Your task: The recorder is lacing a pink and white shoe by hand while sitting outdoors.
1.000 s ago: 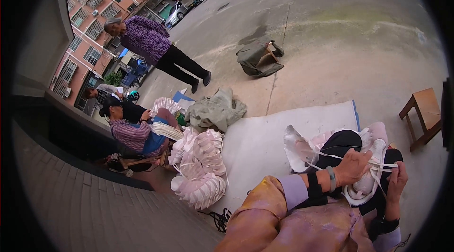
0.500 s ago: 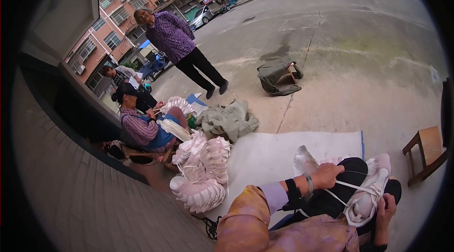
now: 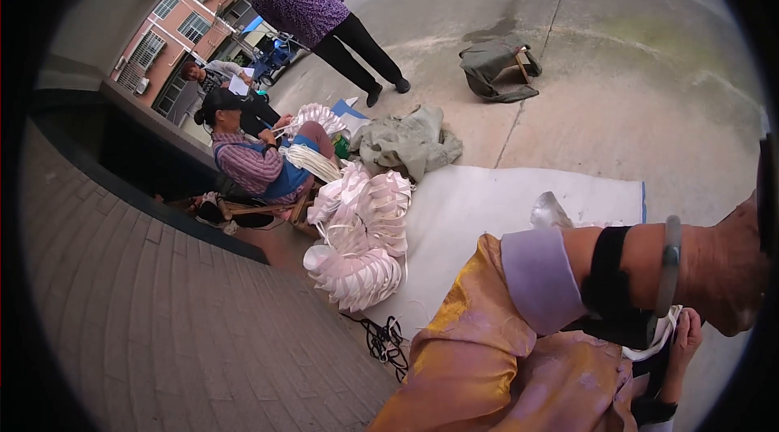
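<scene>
My left hand (image 3: 722, 266) is raised large at the right rim. Its fingers run into the dark edge, so what they hold cannot be seen. A black band (image 3: 607, 270) and a pale bangle (image 3: 669, 266) circle that wrist. Below it, my right hand (image 3: 688, 336) has its fingers curled at the side of a white sneaker (image 3: 659, 333) on my lap. Most of the sneaker is hidden behind my left forearm. Past the forearm, a silvery-white piece (image 3: 550, 211) rests on the white sheet (image 3: 487, 213).
Bundles of pale pink shoe pieces (image 3: 357, 241) are heaped left of the sheet, near a black cord (image 3: 385, 343). A seated co-worker (image 3: 251, 164) handles white laces. One person (image 3: 304, 2) stands beyond, another (image 3: 219, 79) behind. A cloth-draped stool (image 3: 495, 71) stands farther off.
My left hand has swung up and right, away from the sneaker, where it had been pulling a white lace. My right hand stays beside the sneaker. The view has shifted a little.
</scene>
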Tool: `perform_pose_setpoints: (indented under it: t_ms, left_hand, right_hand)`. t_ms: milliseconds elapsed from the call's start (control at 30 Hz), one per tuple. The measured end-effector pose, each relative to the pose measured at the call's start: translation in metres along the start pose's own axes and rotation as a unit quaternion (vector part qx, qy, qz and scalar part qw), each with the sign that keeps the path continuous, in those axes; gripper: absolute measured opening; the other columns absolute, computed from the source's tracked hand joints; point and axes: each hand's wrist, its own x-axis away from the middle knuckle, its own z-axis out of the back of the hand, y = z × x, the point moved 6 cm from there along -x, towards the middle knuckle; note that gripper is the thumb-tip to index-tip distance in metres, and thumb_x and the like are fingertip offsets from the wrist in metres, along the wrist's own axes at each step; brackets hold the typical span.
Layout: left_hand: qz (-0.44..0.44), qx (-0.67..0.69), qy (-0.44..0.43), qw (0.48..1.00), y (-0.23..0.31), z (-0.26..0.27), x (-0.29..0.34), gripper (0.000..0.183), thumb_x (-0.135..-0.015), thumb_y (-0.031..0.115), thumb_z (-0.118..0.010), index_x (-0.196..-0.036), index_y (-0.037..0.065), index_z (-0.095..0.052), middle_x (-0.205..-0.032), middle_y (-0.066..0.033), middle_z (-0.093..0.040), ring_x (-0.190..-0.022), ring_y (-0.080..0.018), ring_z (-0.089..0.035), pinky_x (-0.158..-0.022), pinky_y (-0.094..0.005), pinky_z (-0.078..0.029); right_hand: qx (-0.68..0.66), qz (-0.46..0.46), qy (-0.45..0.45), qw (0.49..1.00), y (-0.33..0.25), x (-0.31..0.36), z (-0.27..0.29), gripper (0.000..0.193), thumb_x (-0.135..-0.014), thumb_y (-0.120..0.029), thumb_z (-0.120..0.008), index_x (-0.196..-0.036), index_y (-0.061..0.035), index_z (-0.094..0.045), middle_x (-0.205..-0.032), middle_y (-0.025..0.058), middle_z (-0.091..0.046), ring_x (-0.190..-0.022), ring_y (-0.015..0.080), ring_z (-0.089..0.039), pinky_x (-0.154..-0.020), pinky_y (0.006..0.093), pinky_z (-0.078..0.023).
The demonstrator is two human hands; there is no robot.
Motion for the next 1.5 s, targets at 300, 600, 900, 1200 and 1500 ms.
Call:
perform_pose_setpoints:
  t_ms: [300, 600, 900, 1200, 1500]
  left_hand:
    - [0.248, 0.064, -0.089, 0.963, -0.066, 0.003, 0.150, 0.018, -0.068, 0.007, -0.060, -0.085, 0.002, -0.060, -0.079, -0.0138, -0.056, -0.079, -0.0323, -0.056, -0.071, -0.0396, -0.044]
    - [0.330, 0.076, -0.107, 0.935, -0.069, 0.021, 0.180, 0.019, -0.073, 0.007, -0.063, -0.090, 0.000, -0.061, -0.085, -0.0138, -0.062, -0.080, -0.0301, -0.061, -0.072, -0.0357, -0.048]
    - [0.036, 0.013, 0.192, 0.981, 0.043, 0.147, 0.076, 0.013, -0.077, -0.001, -0.058, -0.089, 0.000, -0.064, -0.085, -0.0178, -0.063, -0.067, -0.0262, -0.061, -0.058, -0.0332, -0.049]
    - [0.316, 0.138, -0.386, 0.855, -0.017, -0.041, 0.236, 0.020, -0.072, 0.019, -0.057, -0.066, 0.000, -0.055, -0.063, -0.0196, -0.054, -0.068, -0.0394, -0.055, -0.059, -0.0468, -0.042]
    - [0.352, 0.142, -0.393, 0.838, -0.030, -0.069, 0.247, 0.019, -0.073, 0.021, -0.060, -0.070, 0.003, -0.059, -0.069, -0.0179, -0.059, -0.072, -0.0376, -0.058, -0.060, -0.0469, -0.044]
  right_hand:
    - [0.027, 0.045, 0.057, 0.997, 0.018, 0.001, 0.014, 0.013, -0.092, -0.011, -0.049, -0.085, -0.0029, -0.057, -0.070, -0.0033, -0.047, -0.057, 0.0043, -0.037, -0.051, 0.0206, -0.031]
    - [0.042, 0.059, 0.066, 0.995, -0.004, 0.005, 0.005, 0.012, -0.090, -0.009, -0.051, -0.082, -0.0025, -0.056, -0.070, -0.0012, -0.047, -0.058, 0.0052, -0.039, -0.052, 0.0215, -0.032]
    - [0.058, 0.058, 0.068, 0.994, -0.009, 0.001, 0.002, 0.009, -0.089, -0.004, -0.049, -0.083, -0.0017, -0.055, -0.070, -0.0003, -0.047, -0.059, 0.0067, -0.040, -0.053, 0.0221, -0.032]
    - [0.062, 0.104, 0.076, 0.990, -0.004, 0.004, 0.005, 0.009, -0.087, -0.004, -0.050, -0.081, -0.0015, -0.056, -0.070, 0.0007, -0.047, -0.057, 0.0070, -0.041, -0.051, 0.0225, -0.033]
    - [0.053, 0.091, 0.089, 0.990, -0.010, 0.009, 0.007, 0.009, -0.086, -0.004, -0.051, -0.079, -0.0005, -0.056, -0.072, 0.0021, -0.048, -0.058, 0.0080, -0.043, -0.051, 0.0227, -0.034]
